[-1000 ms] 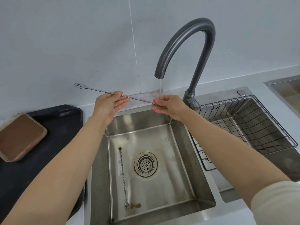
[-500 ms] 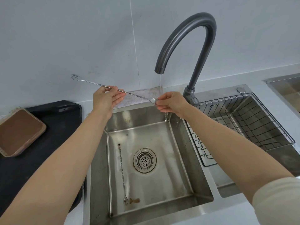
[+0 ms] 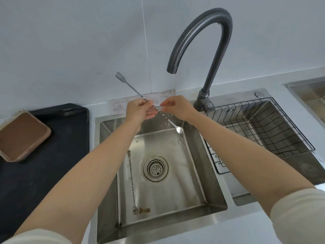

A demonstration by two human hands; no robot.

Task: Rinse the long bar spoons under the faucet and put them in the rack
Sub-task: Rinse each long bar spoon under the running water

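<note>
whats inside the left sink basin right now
A second bar spoon lies on the sink floor beside the drain strainer, brown residue by its bowl. The forearms cover the basin's near-left and right edges.

This is a kitchen, at its washing-up corner. A stainless steel sink (image 3: pixel 158 173) with a round drain strainer (image 3: pixel 155 168) fills the middle of the frame, and a tall dark curved faucet (image 3: pixel 209 50) runs a thin stream of water over it. At right, a black wire rack (image 3: pixel 260 127) sits in a second basin. A pale counter (image 3: pixel 274 81) and plain light wall (image 3: pixel 70 41) run behind, with a black tray (image 3: pixel 44 155) at left.
</note>
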